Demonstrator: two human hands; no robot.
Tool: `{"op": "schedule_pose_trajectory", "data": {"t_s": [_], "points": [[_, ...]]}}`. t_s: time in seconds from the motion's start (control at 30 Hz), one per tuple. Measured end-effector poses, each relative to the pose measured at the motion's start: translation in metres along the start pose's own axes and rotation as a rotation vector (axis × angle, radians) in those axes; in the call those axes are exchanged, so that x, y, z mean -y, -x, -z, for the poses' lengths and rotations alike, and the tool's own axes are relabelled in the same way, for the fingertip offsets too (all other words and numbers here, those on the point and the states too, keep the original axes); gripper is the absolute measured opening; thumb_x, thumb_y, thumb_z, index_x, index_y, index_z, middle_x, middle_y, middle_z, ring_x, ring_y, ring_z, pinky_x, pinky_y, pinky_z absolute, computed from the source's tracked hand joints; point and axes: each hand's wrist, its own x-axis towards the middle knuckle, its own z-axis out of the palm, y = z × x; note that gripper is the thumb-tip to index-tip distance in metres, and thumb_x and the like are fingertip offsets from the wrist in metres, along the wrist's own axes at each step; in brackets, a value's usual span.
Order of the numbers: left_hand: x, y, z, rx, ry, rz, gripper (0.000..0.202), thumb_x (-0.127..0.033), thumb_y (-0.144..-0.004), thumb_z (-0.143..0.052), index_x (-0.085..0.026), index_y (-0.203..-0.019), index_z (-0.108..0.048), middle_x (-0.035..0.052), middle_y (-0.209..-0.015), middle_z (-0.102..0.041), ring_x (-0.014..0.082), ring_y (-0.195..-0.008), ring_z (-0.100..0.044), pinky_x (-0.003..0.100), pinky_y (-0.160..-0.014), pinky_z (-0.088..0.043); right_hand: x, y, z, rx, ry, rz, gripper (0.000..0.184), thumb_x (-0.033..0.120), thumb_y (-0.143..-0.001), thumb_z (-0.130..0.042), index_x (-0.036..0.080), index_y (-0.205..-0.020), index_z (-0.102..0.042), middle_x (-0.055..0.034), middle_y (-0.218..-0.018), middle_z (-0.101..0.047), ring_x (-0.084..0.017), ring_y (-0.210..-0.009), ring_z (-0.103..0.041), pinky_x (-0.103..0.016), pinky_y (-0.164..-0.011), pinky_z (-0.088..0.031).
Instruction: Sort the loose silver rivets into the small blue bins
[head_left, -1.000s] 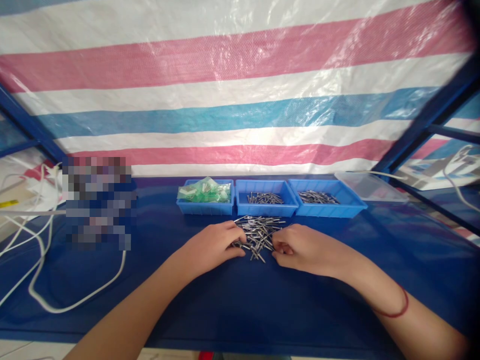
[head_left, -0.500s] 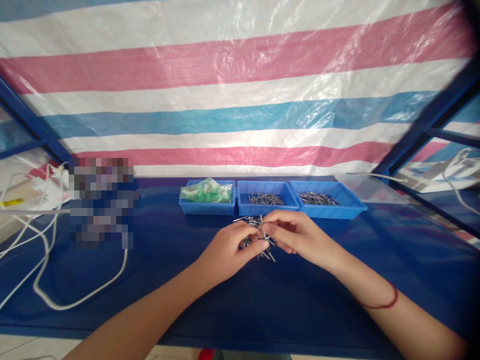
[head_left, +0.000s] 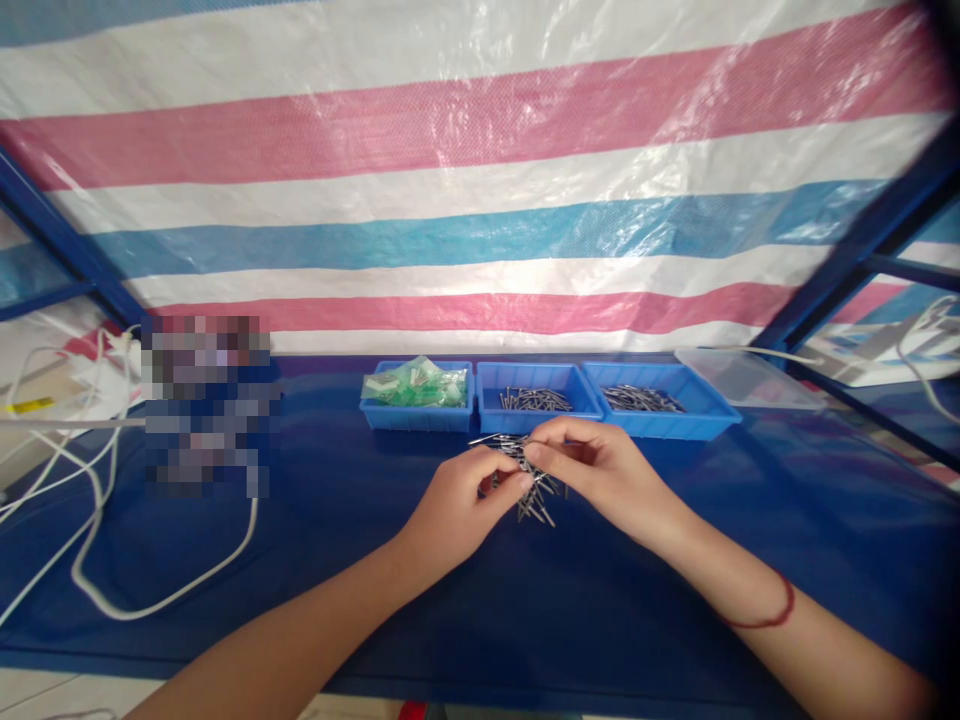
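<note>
A loose pile of thin, nail-like metal pins point(head_left: 534, 508) lies on the blue table in front of me. Over its left side, my left hand point(head_left: 469, 500) is closed, thumb and forefinger pinched on a metal pin whose bright end shows at the tips. My right hand point(head_left: 592, 462) comes in from the right, thumb pressed to forefinger above the pile, close to the left fingertips. Whatever sits in that right pinch is too small and hidden to make out. Both hands cover part of the pile.
Behind the pile stand a blue bin point(head_left: 420, 415) with a green-and-clear plastic bag point(head_left: 421, 384), and two blue bins point(head_left: 540, 418) point(head_left: 660, 425) of similar pins. A clear plastic sheet point(head_left: 750, 380) lies at right, white cables point(head_left: 161, 608) at left. Striped tarp point(head_left: 465, 240) hangs behind.
An upright pin that showed at my right fingertips no longer shows there. My right fingers have closed in and tilted slightly; the left hand has barely moved. The view shifted a little.
</note>
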Motion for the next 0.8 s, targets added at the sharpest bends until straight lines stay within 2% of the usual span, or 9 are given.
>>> {"op": "schedule_pose_trajectory", "data": {"t_s": [0.2, 0.37, 0.47, 0.57, 0.6, 0.67, 0.8], "points": [[0.0, 0.0, 0.0, -0.061, 0.009, 0.035, 0.015, -0.03, -0.087, -0.056, -0.017, -0.084, -0.062, 0.0002, -0.078, -0.062, 0.0119, -0.067, -0.053, 0.023, -0.064, -0.041, 0.002, 0.0, 0.003, -0.001, 0.065, 0.048, 0.023, 0.04, -0.083, -0.059, 0.017, -0.08, -0.062, 0.0016, -0.065, -0.049, -0.01, -0.057, -0.041, -0.025, -0.054, -0.036], [0.0, 0.0, 0.004, -0.157, -0.005, 0.049, 0.015, -0.031, -0.087, -0.055, -0.018, -0.086, -0.06, -0.0004, -0.08, -0.061, 0.0115, -0.068, -0.052, 0.023, -0.067, -0.042, 0.006, 0.0, 0.011, -0.004, 0.247, 0.146, 0.019, 0.035, -0.086, -0.053, 0.018, -0.077, -0.056, 0.0038, -0.062, -0.038, -0.01, -0.055, -0.035, -0.024, -0.052, -0.032], [0.001, 0.0, 0.006, -0.187, -0.027, 0.036, 0.016, -0.033, -0.088, -0.054, -0.018, -0.087, -0.06, -0.0001, -0.08, -0.062, 0.0118, -0.069, -0.053, 0.023, -0.067, -0.043, 0.009, -0.001, 0.011, 0.055, 0.382, 0.217, 0.018, 0.031, -0.086, -0.052, 0.018, -0.072, -0.053, 0.0026, -0.064, -0.04, -0.01, -0.056, -0.038, -0.023, -0.052, -0.033], [0.003, -0.001, 0.007, -0.18, -0.052, 0.032, 0.017, -0.034, -0.089, -0.053, -0.019, -0.094, -0.06, 0.0004, -0.083, -0.063, 0.0122, -0.07, -0.054, 0.024, -0.067, -0.043, 0.012, -0.002, 0.016, 0.095, 0.479, 0.217, 0.017, 0.028, -0.086, -0.051, 0.018, -0.072, -0.055, 0.0011, -0.065, -0.047, -0.011, -0.057, -0.042, -0.023, -0.054, -0.036], [0.004, -0.001, 0.008, -0.172, -0.066, 0.032, 0.018, -0.034, -0.089, -0.053, -0.019, -0.098, -0.059, 0.0005, -0.084, -0.063, 0.0125, -0.071, -0.055, 0.024, -0.068, -0.044, 0.013, -0.003, 0.02, 0.071, 0.509, 0.204, 0.017, 0.028, -0.086, -0.05, 0.018, -0.073, -0.055, 0.0003, -0.066, -0.05, -0.011, -0.057, -0.044, -0.023, -0.054, -0.036], [0.006, -0.002, 0.01, -0.152, -0.106, 0.025, 0.021, -0.035, -0.089, -0.052, -0.021, -0.103, -0.058, 0.0006, -0.085, -0.063, 0.0134, -0.073, -0.056, 0.025, -0.068, -0.044, 0.013, -0.006, 0.035, -0.059, 0.594, 0.166, 0.019, 0.03, -0.086, -0.048, 0.018, -0.074, -0.057, -0.0015, -0.067, -0.056, -0.013, -0.058, -0.048, -0.024, -0.056, -0.038], [0.007, -0.004, 0.016, -0.097, -0.198, -0.009, 0.02, -0.033, -0.09, -0.05, -0.021, -0.103, -0.06, 0.0016, -0.086, -0.063, 0.0148, -0.076, -0.058, 0.026, -0.069, -0.045, 0.004, -0.012, 0.082, -0.455, 0.912, 0.039, 0.021, 0.033, -0.082, -0.05, 0.018, -0.076, -0.062, -0.0042, -0.066, -0.062, -0.017, -0.06, -0.056, -0.027, -0.058, -0.038]]}}
